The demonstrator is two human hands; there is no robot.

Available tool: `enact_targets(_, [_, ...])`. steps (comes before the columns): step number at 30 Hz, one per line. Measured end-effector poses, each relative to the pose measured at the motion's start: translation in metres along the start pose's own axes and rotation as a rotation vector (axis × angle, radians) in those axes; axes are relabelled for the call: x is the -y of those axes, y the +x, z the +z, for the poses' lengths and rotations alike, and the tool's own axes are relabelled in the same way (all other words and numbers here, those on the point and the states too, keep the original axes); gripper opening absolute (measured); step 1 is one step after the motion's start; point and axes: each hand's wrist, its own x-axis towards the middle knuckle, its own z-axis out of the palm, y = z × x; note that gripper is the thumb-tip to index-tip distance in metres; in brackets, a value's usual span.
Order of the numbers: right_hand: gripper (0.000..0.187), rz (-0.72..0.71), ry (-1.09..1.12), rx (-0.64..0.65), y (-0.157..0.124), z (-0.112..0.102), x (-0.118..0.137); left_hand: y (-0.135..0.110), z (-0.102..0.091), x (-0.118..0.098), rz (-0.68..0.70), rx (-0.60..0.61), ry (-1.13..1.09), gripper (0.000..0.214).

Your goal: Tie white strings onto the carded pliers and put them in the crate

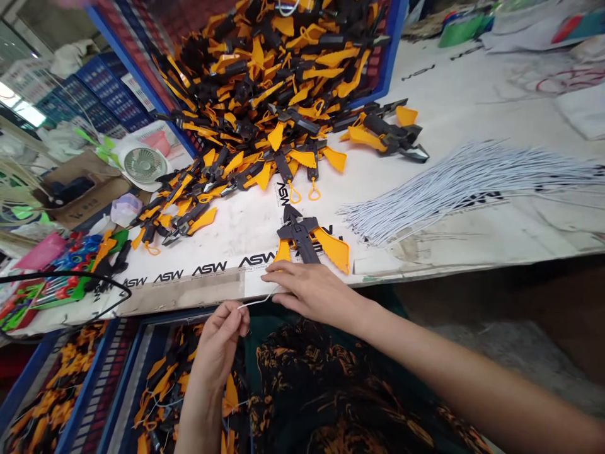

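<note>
A black and orange plastic toy point(307, 241) lies on the white table point(454, 113) near its front edge. My right hand point(312, 290) rests just in front of the toy, fingers together, pinching one end of a thin white string point(258, 301). Below the table's edge, my left hand point(222, 334) is closed on the string's other end. The string runs short and taut between both hands.
A big heap of the same toys point(265, 94) spills from a blue crate point(392, 57) at the back. A bundle of white strings point(467, 180) lies to the right. Blue crates with strung toys point(161, 391) stand below the table. A small fan point(144, 165) and boxes sit at left.
</note>
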Motion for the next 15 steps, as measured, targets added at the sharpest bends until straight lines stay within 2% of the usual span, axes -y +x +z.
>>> enact_targets(2, [0.019,0.042,0.291,-0.067,-0.002,0.008,0.01,-0.001,0.018,0.0,-0.074,0.075,-0.207,0.026])
enact_targets(4, [0.01,0.129,0.546,-0.138,-0.005,0.018,0.019,-0.001,0.033,0.0,-0.101,0.087,-0.37,0.026])
enact_targets(6, [0.009,0.251,0.749,-0.218,-0.008,0.028,0.024,0.002,0.044,0.003,-0.094,0.045,-0.463,0.026])
enact_targets(8, [0.014,0.361,0.917,-0.258,-0.008,0.034,0.024,0.009,0.052,0.008,-0.046,-0.028,-0.454,0.028])
enact_targets(11, [0.022,0.464,1.067,-0.237,-0.004,0.031,0.016,0.03,0.058,0.011,0.181,-0.131,-0.151,0.026])
enact_targets(13, [0.029,0.536,1.102,-0.243,0.003,0.024,0.007,0.047,0.058,0.008,0.436,-0.154,0.215,0.017])
enact_targets(15, [0.035,0.603,1.127,-0.242,0.009,0.014,-0.001,0.063,0.056,0.0,0.694,-0.114,0.585,0.012])
